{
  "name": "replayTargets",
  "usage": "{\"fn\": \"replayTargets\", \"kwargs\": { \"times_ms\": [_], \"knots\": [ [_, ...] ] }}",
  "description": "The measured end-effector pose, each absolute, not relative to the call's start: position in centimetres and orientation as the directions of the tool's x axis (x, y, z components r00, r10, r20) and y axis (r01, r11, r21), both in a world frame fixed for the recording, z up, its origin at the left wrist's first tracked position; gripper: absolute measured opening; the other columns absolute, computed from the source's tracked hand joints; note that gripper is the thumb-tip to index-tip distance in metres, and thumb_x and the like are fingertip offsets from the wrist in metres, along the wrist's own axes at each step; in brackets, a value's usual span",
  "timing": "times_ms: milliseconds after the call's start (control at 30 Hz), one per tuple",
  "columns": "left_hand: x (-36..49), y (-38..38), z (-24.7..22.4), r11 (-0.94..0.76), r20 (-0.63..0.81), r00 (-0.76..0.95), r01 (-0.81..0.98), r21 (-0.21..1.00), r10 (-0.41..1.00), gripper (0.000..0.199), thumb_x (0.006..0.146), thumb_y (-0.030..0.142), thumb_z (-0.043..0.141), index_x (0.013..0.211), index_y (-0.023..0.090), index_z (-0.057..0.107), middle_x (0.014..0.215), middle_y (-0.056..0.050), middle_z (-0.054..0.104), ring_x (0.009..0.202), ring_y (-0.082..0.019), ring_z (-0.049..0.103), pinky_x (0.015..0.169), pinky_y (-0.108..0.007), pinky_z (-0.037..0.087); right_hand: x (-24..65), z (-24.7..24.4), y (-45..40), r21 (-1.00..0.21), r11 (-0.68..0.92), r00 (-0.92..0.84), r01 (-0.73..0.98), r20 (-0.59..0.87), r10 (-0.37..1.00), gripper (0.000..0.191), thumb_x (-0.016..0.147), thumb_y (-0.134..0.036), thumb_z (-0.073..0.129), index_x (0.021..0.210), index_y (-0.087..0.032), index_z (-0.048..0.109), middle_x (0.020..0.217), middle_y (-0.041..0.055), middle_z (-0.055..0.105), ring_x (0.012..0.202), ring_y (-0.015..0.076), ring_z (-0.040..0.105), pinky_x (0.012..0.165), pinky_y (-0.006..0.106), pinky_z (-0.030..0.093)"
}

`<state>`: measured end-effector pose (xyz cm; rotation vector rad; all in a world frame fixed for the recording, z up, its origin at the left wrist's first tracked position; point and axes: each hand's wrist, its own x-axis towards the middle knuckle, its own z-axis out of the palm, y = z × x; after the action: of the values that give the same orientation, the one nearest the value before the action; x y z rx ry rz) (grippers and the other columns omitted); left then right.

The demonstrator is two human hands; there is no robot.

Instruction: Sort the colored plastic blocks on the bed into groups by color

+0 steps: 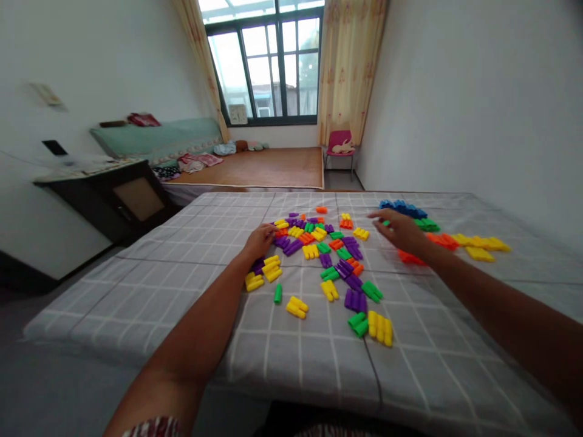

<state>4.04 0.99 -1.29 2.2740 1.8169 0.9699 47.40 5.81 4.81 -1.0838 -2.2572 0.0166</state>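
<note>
My left hand (260, 240) rests at the left side of a loose spread of plastic building blocks, its fingers curled together beside an orange block (281, 232); what they hold, if anything, is hidden. My right hand (397, 228) hovers over the right side with thumb and fingers apart, and nothing shows between them. Below and beyond it lie colour groups: blue blocks (403, 209), green blocks (426, 225), orange blocks (441, 241) and yellow blocks (481, 244). Between the hands, purple blocks (355, 300), green blocks (372, 291) and yellow blocks (380, 328) lie mixed with orange ones.
The blocks lie on a grey checked cloth (159, 267) covering a broad flat surface. Beyond it are a brown-topped bed (273, 167), a pink chair (340, 141) and a curtained window (273, 67). A dark cabinet (132, 194) stands at the left, a white wall (478, 103) at the right.
</note>
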Motion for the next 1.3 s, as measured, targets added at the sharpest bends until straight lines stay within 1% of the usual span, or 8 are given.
{"fn": "replayTargets", "kwargs": {
  "times_ms": [167,300,467,667,867,1000,1100,1300],
  "knots": [
    [3.4,0.6,-1.1,-0.228,0.405,0.035,0.869,0.439,0.914,0.029,0.087,0.015,0.048,0.104,0.020,0.072,0.109,-0.007,0.069,0.101,-0.019,0.064,0.094,-0.033,0.051,35.8,3.9,4.5,-0.139,0.837,-0.790,0.530,0.279,0.546,0.032,0.085,-0.023,0.058,0.115,-0.026,0.068,0.109,0.0075,0.070,0.092,0.0201,0.067,0.080,0.032,0.051],
    [3.5,0.5,-1.0,-0.208,0.394,0.023,0.876,0.435,0.919,0.032,0.084,0.010,0.048,0.102,0.021,0.072,0.109,-0.005,0.070,0.102,-0.019,0.065,0.093,-0.032,0.051,32.4,4.5,6.2,-0.065,0.779,-0.749,0.623,0.238,0.619,0.034,0.087,-0.013,0.051,0.116,-0.022,0.067,0.114,0.0100,0.069,0.104,0.0212,0.064,0.083,0.029,0.047],
    [4.4,0.6,-1.0,-0.244,0.372,0.078,0.872,0.424,0.925,0.032,0.083,0.009,0.048,0.100,0.020,0.073,0.106,-0.005,0.071,0.099,-0.018,0.065,0.092,-0.031,0.051,32.4,4.2,8.5,-0.131,0.658,-0.657,0.742,0.053,0.752,0.030,0.082,-0.030,0.066,0.109,-0.017,0.067,0.094,0.0064,0.072,0.081,0.0191,0.065,0.068,0.025,0.045],
    [4.8,0.8,-1.1,-0.332,0.398,0.159,0.847,0.415,0.904,0.032,0.082,0.010,0.047,0.094,0.022,0.074,0.101,-0.003,0.072,0.099,-0.017,0.065,0.093,-0.030,0.050,33.1,3.6,7.9,-0.091,0.715,-0.663,0.693,0.307,0.682,0.025,0.077,-0.018,0.067,0.102,-0.015,0.067,0.106,0.0119,0.068,0.094,0.0213,0.062,0.080,0.030,0.047],
    [4.8,0.8,-1.1,-0.334,0.391,0.165,0.844,0.419,0.906,0.032,0.081,0.011,0.047,0.094,0.022,0.074,0.103,-0.003,0.073,0.101,-0.019,0.065,0.094,-0.033,0.051,34.3,4.3,8.6,-0.414,0.679,-0.641,0.607,0.250,0.725,0.024,0.083,-0.020,0.062,0.106,-0.018,0.068,0.107,0.0058,0.071,0.080,0.0150,0.067,0.075,0.026,0.050],
    [4.6,0.9,-1.2,-0.352,0.391,0.181,0.833,0.426,0.902,0.031,0.080,0.011,0.047,0.092,0.021,0.074,0.104,-0.004,0.072,0.102,-0.019,0.065,0.096,-0.033,0.050,34.9,3.6,9.0,-0.383,0.707,-0.737,0.595,0.091,0.670,0.040,0.077,-0.023,0.070,0.117,-0.020,0.067,0.113,0.0051,0.071,0.093,0.0190,0.067,0.081,0.028,0.051],
    [4.3,1.0,-1.4,-0.374,0.401,0.200,0.826,0.421,0.894,0.030,0.081,0.015,0.046,0.092,0.021,0.074,0.103,-0.005,0.072,0.101,-0.020,0.065,0.095,-0.035,0.050,34.7,2.8,8.8,-0.326,0.774,-0.797,0.542,0.091,0.597,0.041,0.078,-0.019,0.067,0.118,-0.020,0.068,0.117,0.0061,0.070,0.104,0.0219,0.064,0.089,0.030,0.048],
    [3.5,1.2,-1.4,-0.383,0.413,0.198,0.817,0.432,0.889,0.030,0.082,0.024,0.045,0.094,0.022,0.073,0.106,-0.006,0.072,0.103,-0.022,0.065,0.097,-0.038,0.051,34.3,2.2,8.5,-0.342,0.687,-0.683,0.641,0.153,0.714,0.033,0.075,-0.017,0.068,0.108,-0.014,0.071,0.103,0.0070,0.073,0.091,0.0200,0.066,0.078,0.027,0.048]
  ]
}}
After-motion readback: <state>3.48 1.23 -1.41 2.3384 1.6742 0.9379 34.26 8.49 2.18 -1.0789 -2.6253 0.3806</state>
